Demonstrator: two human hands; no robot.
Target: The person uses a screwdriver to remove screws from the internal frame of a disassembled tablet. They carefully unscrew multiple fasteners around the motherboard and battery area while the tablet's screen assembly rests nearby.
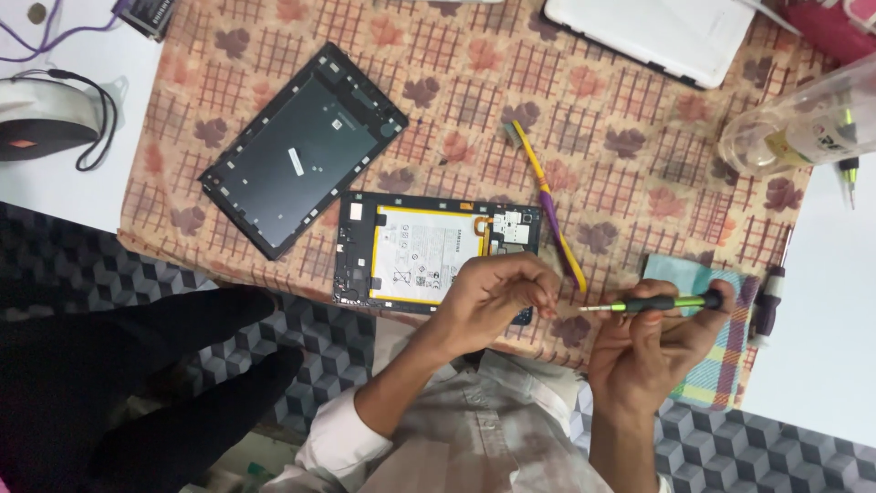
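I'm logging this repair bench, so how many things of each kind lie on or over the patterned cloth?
Tablet parts: 2, the detached back cover and the opened tablet body
Screwdrivers: 2, a green-handled one in the right hand, a dark one at the cloth's edge
Pry tools: 1, yellow and purple
Clear bottles: 1
Folded cloths: 1
Total: 7

Two screwdrivers (652, 303) (766, 306), two hands (497, 297) (652, 342)

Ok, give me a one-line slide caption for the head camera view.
Right hand holds a green-handled screwdriver toward the left hand's pinched fingertips, above an opened tablet with exposed white battery.
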